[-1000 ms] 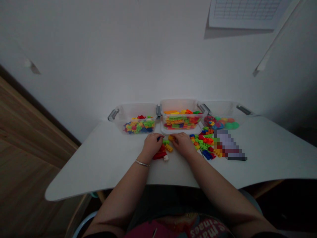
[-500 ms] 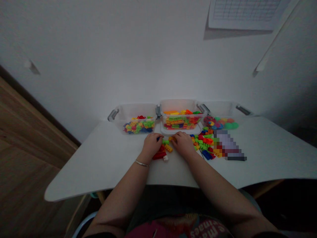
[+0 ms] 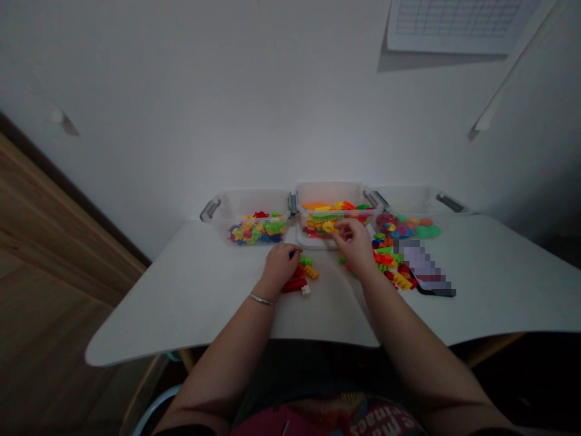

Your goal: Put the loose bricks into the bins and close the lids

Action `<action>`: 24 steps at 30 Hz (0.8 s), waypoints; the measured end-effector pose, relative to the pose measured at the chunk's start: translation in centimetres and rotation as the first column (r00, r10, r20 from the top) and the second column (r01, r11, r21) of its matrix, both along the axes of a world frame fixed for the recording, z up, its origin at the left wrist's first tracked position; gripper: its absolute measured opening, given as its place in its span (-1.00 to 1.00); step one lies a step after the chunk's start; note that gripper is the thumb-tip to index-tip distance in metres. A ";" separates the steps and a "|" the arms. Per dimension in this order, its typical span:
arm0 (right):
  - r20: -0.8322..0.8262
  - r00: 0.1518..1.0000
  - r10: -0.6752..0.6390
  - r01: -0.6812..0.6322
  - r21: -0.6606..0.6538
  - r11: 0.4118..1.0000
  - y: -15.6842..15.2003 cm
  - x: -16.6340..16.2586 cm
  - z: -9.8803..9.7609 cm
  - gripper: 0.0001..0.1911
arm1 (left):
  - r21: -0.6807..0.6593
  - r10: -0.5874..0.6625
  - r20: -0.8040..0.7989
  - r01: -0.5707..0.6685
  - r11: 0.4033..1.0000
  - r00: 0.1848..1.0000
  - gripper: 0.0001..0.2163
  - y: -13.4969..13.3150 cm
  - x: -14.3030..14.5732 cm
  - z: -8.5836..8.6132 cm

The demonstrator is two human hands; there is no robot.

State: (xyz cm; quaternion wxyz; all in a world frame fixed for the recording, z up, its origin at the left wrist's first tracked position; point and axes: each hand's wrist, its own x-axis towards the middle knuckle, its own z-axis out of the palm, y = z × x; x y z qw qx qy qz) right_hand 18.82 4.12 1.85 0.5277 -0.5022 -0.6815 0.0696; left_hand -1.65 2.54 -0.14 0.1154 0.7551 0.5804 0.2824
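My left hand point(image 3: 280, 262) rests curled on a small build of toy bricks point(image 3: 300, 277) in red, green, orange and white on the white table point(image 3: 190, 297). What its fingers grip is hidden. My right hand point(image 3: 356, 242) is raised in front of the middle clear bin point(image 3: 333, 215) with a yellow brick point(image 3: 328, 226) pinched in its fingertips. A loose pile of coloured bricks point(image 3: 389, 263) lies just right of that hand.
Three clear plastic bins stand along the wall: the left bin point(image 3: 247, 223) with small bricks, the middle one with larger bricks, the right bin point(image 3: 411, 221) with round coloured pieces. A dark flat object point(image 3: 431, 284) lies beside the pile. A wooden panel point(image 3: 45, 242) runs along the left.
My right hand has lifted off the build and moved up and right toward the middle bin, now pinching a yellow brick. The left hand has stayed on the build.
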 end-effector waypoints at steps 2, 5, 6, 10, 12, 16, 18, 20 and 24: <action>-0.114 0.990 -0.087 0.098 0.095 0.991 0.7 0.5 1.6 -0.87 | -0.002 0.001 0.000 -0.001 1.000 1.000 -0.78 0.0 -0.2 -0.1; -0.147 0.975 -0.168 0.194 0.182 0.964 2.3 1.6 3.4 -0.85 | -0.009 0.001 0.004 -0.001 1.000 1.000 -0.78 -0.2 -0.6 -0.2; -0.131 0.975 -0.177 0.200 0.193 0.961 2.8 1.9 3.8 -0.85 | -0.010 0.001 0.005 -0.001 1.000 1.000 -0.77 -0.2 -0.7 -0.2; 0.027 0.987 -0.160 0.158 0.063 0.985 4.7 3.1 4.3 -0.82 | -0.005 0.005 0.015 -0.005 1.000 1.000 -0.77 -0.4 -1.0 -0.5; 0.122 0.984 -0.129 0.135 -0.042 0.990 5.1 3.3 4.2 -0.76 | -0.002 0.009 0.021 -0.009 1.000 1.000 -0.77 -0.4 -1.1 -0.7; 0.251 0.962 -0.104 0.130 -0.091 0.987 4.9 3.3 4.0 -0.67 | 0.008 0.003 0.027 -0.003 1.000 1.000 -0.77 -0.3 -1.1 -0.8; 0.311 0.943 -0.123 0.144 -0.048 0.988 4.6 3.2 3.8 -0.66 | 0.010 0.001 0.029 -0.001 1.000 1.000 -0.77 -0.3 -1.1 -0.7; 0.385 0.912 -0.142 0.152 0.006 0.988 4.3 3.1 3.7 -0.65 | 0.007 0.004 0.026 -0.004 1.000 1.000 -0.77 -0.3 -1.0 -0.6; 0.537 0.824 -0.182 0.169 0.073 0.983 3.9 3.1 3.5 -0.62 | -0.011 0.006 0.013 -0.005 1.000 1.000 -0.76 -0.3 -1.0 -0.5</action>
